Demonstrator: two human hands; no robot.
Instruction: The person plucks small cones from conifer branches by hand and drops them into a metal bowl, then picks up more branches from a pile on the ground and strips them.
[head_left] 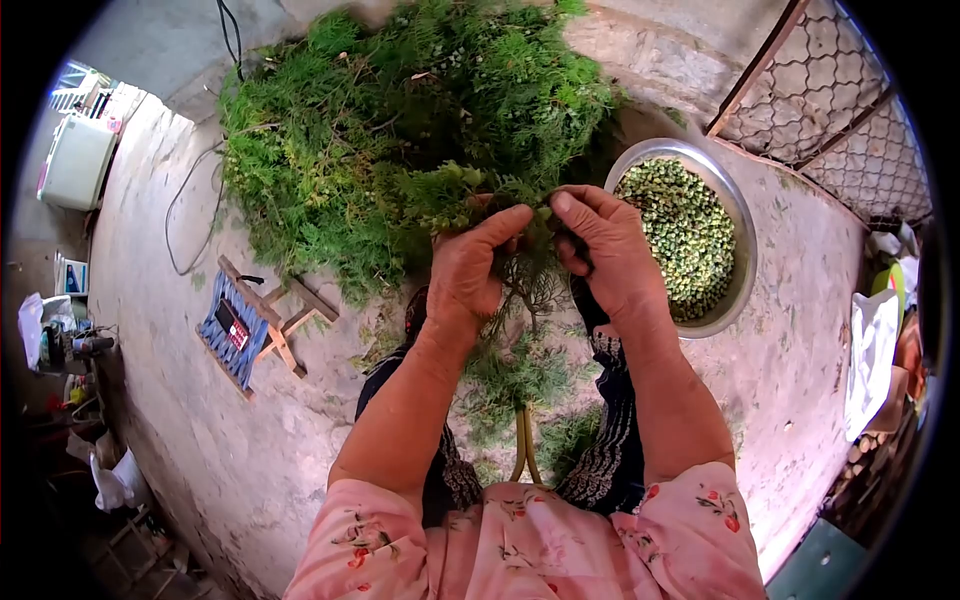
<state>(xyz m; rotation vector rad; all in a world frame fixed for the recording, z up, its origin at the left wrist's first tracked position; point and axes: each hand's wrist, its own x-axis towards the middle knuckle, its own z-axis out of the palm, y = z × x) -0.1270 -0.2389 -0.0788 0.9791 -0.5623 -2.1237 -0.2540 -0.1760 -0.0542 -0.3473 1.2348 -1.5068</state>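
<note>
My left hand (470, 258) is closed around a leafy green evergreen sprig (440, 195), thumb across the stem. Close beside it, my right hand (607, 240) pinches at the sprig's right side with thumb and forefinger; whatever sits between those fingertips is too small to make out. Thin twigs of the sprig hang down below my hands. Just beyond them lies a big heap of cut evergreen branches (330, 130). To the right of my right hand stands a round metal basin (742, 270), holding many small green seed cones (680, 235).
A small folding stool (235, 325) with a dark object on its woven seat stands at left. Loose green clippings (520, 375) lie on the concrete floor (180, 350) between my legs. A wire mesh panel (820, 90) leans at right. White bags (870, 350) sit along the right edge.
</note>
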